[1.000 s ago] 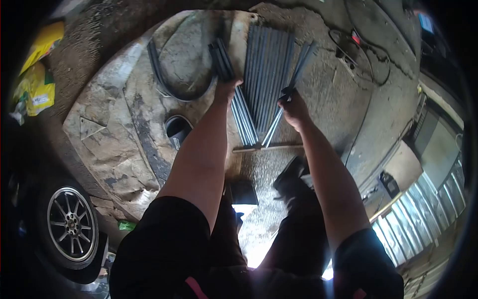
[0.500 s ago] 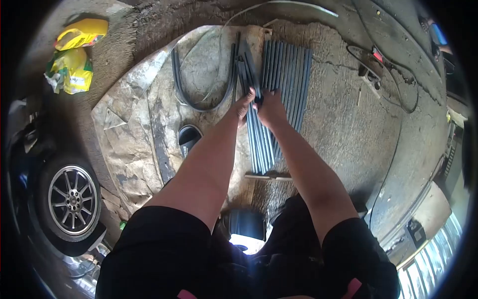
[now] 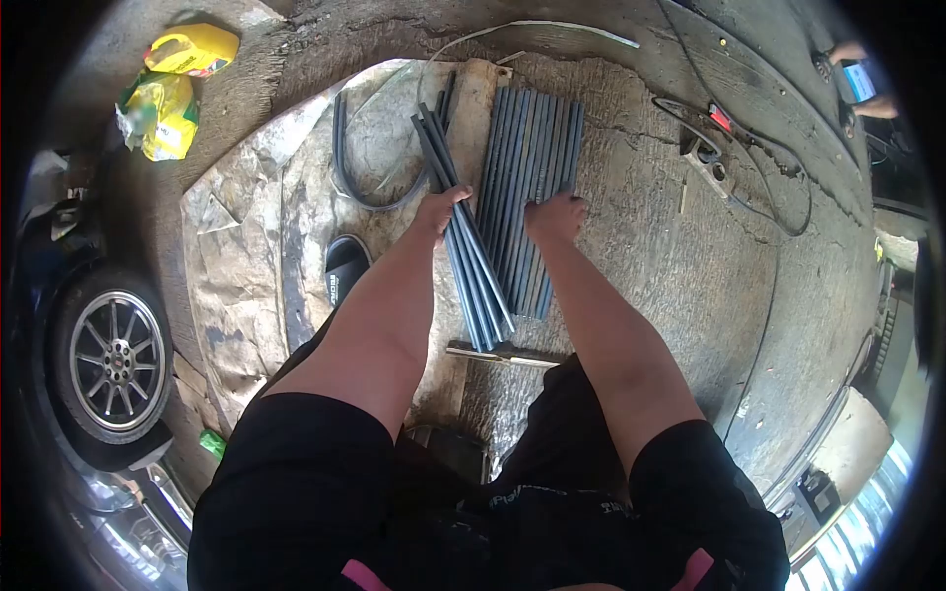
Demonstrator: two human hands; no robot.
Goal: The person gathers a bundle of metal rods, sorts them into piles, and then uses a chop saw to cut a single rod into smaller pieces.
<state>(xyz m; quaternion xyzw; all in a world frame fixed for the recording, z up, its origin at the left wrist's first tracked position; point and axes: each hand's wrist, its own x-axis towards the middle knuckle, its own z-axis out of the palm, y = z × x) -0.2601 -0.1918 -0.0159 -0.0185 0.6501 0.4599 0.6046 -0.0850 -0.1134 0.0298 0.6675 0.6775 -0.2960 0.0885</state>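
My left hand (image 3: 440, 212) is wrapped round a bundle of long dark grey metal rods (image 3: 473, 281). The bundle slants, its far ends fanning slightly to the left. To its right, a row of similar rods (image 3: 519, 148) lies side by side on the ground. My right hand (image 3: 558, 219) is on the right part of this row, its fingers curled over the rods; the fingertips are partly hidden. Near the close ends of the bundle lies a thin flat strip (image 3: 503, 356), crosswise. A bent dark U-shaped length (image 3: 394, 205) lies beyond my left hand.
A worn sheet (image 3: 246, 266) covers the ground at left, with a dark slipper (image 3: 347, 264) on it. A car wheel (image 3: 116, 360) stands further left. A yellow jug (image 3: 192, 49) and yellow bag (image 3: 168, 123) lie far left. At right are a cable (image 3: 788, 158) and another person's hand (image 3: 875, 106).
My hands have separated. The left has moved left with the bundle, away from the row; the right has let go of the bundle and come onto the row. The view has shifted slightly.
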